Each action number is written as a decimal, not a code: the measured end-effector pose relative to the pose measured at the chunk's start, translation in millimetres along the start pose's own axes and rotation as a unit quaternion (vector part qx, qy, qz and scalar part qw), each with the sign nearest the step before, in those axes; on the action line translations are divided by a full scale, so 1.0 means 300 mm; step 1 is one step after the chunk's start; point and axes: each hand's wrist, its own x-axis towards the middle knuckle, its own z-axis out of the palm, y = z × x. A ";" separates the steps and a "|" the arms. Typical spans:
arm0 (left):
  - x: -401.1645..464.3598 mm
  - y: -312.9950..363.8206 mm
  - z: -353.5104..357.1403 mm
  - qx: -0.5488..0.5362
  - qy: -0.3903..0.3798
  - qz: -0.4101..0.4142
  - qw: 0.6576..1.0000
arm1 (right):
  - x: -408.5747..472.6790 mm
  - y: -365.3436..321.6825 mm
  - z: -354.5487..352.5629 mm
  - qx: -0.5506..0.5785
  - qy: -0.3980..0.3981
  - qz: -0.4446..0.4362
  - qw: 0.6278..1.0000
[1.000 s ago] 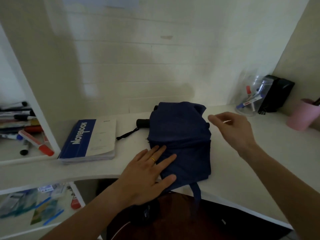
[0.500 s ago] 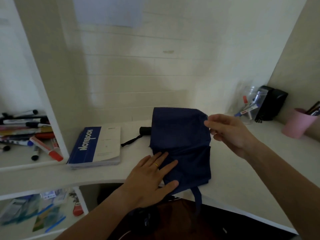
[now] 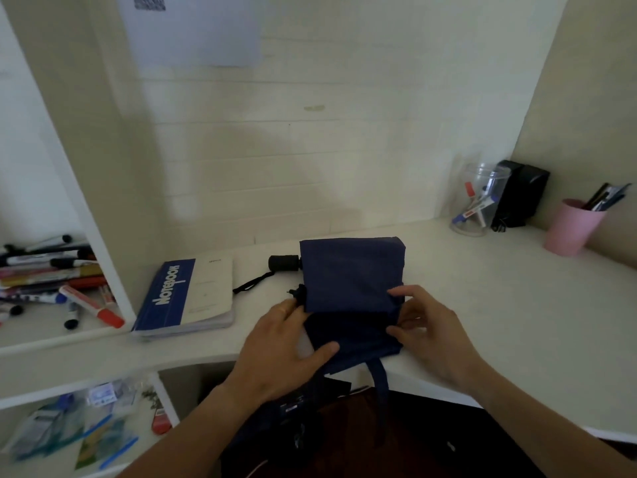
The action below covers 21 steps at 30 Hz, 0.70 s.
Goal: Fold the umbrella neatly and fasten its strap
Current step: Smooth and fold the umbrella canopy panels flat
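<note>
Left hand: laid on the near-left part of the umbrella, fingers reaching under the folded upper flap, thumb stretched flat across the lower cloth; a thin ring shows on one finger.

Right hand: at the umbrella's right edge, fingers curled, fingertips and thumb pinching the hem where the upper flap meets the lower layer.

Umbrella: navy fabric, thin and matte, folded into a rough rectangle with soft creases. It lies on the pale worktop at its near edge, between the two hands. A stubby black cylindrical handle juts from the far-left corner, and a black wrist cord trails from it across the worktop. A narrow navy strap hangs from the near edge, down over the worktop's lip.

Notebook: soft-covered, blue and cream, printed "NOTEBOOK", pages slightly fanned, lying flat to the left of the cord.

Side shelf: a loose heap of marker pens, red, black and blue caps.

Far right corner: clear plastic jar holding markers, a black boxy object just behind it, and a smooth pink cup with pens standing in it.

Wall: pale panelling in horizontal bands, with a sheet of paper fixed to it.
</note>
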 end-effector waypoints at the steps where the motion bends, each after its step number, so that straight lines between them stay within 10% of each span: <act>1: 0.000 0.012 -0.004 -0.038 0.055 -0.048 0.997 | -0.001 0.005 0.005 -0.012 0.002 -0.008 1.000; 6: 0.056 0.047 -0.011 -0.206 0.093 -0.217 0.950 | 0.003 0.015 0.009 -0.015 0.013 -0.020 1.000; 12: 0.047 0.085 -0.016 -0.317 0.142 -0.119 0.930 | 0.002 0.022 0.006 0.021 0.025 -0.018 0.999; 21: 0.003 0.045 0.004 -0.208 0.031 -0.022 0.977 | 0.001 0.024 -0.004 0.003 0.069 -0.045 0.997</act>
